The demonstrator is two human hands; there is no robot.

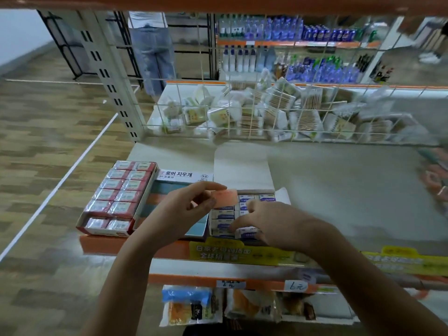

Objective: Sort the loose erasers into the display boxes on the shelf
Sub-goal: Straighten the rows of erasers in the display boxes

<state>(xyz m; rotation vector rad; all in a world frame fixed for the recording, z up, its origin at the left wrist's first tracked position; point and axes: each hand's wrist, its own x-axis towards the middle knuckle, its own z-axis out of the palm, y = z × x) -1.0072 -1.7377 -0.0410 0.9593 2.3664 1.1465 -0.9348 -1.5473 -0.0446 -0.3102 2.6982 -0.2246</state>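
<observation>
Three display boxes stand side by side at the shelf's front edge. The red box (116, 197) on the left is full of red-and-white erasers. The middle box (194, 230) holds pastel blue and orange erasers and has a Korean-lettered lid. The right box (244, 170), its lid flap up, holds white-and-purple erasers. My left hand (179, 212) pinches an orange eraser (224, 197) above the seam between the middle and right boxes. My right hand (274, 224) grips a white-and-purple eraser (248, 232) at the right box's front row.
The grey shelf (339, 190) stretches to the right of the boxes. A wire grid (266, 112) backs it, with packets of cotton swabs behind. A person in jeans (152, 52) stands in the aisle beyond. Packaged goods (189, 306) hang below the shelf edge.
</observation>
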